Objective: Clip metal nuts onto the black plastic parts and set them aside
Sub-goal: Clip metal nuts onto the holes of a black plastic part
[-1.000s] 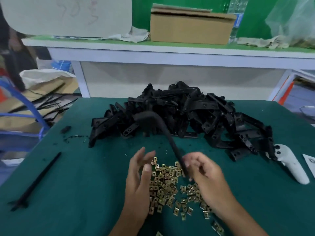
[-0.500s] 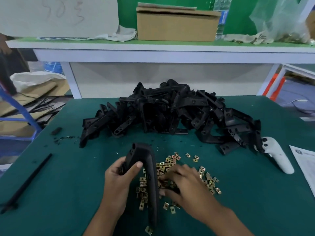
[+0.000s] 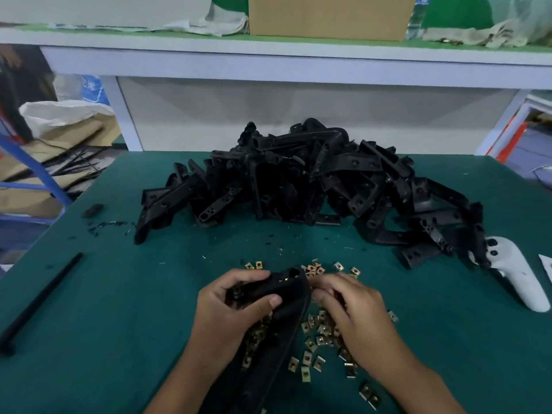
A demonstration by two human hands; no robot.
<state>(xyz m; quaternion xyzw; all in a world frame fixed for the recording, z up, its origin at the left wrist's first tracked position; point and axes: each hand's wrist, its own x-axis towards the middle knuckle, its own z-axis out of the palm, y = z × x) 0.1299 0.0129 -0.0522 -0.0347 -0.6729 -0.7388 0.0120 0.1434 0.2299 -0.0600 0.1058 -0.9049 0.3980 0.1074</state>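
- Nearest, the left hand (image 3: 236,309) grips the upper end of one black plastic part (image 3: 280,297), thumb over the top and fingers curled under; the long leg of the part runs down toward the near edge. Probably held so to turn the mounting holes up and toward the other hand.
- The right hand (image 3: 355,312) is just right of the part, fingers curled down at its edge & over the nuts. If it pinches a nut already, I cannot tell; the fingertips are hidden.
- The metal nuts (image 3: 316,333) lie loose on the green table (image 3: 119,324), under and btw. both hands, some also just beyond the part. Kept so near, I think, so each pick is short.
- Further, the pile of black parts (image 3: 298,186) sits in the middle of the table, approx. an arm's reach away, as the stock to take from.
- Far right, a white controller (image 3: 519,279) lies touching the pile's right end; at the left a black rod (image 3: 41,300) lies apart, not in use.
- Farthest, a cardboard box (image 3: 328,16) stands on the white shelf (image 3: 268,64).
- No finished part set aside can be told from the pile.
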